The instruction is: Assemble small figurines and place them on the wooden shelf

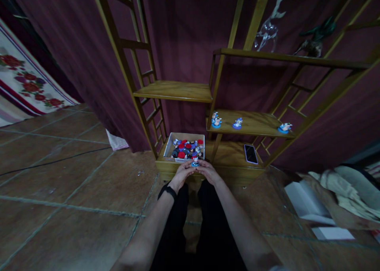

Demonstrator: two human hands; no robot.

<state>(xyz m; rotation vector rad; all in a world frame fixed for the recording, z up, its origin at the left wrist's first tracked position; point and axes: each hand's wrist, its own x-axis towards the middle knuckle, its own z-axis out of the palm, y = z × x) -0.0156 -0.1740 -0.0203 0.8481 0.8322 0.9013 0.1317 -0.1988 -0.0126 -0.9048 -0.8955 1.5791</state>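
Observation:
Between the fingers of my left hand and my right hand is a small figurine on a blue round base. Both hands are closed on it from either side, and it stands upright just in front of a cardboard box. Inside the box lies a heap of small figurines, several with red or purple bases. On the shelf to the right stand more figurines: a pair at its left end, a purple-based figurine near the middle, and a blue-based figurine at the right end.
A phone lies on the lowest wooden shelf. Higher up, a glass deer and a dark green ornament stand on the top right shelf. White boxes and cloth lie on the floor at right. A cable crosses the tiles.

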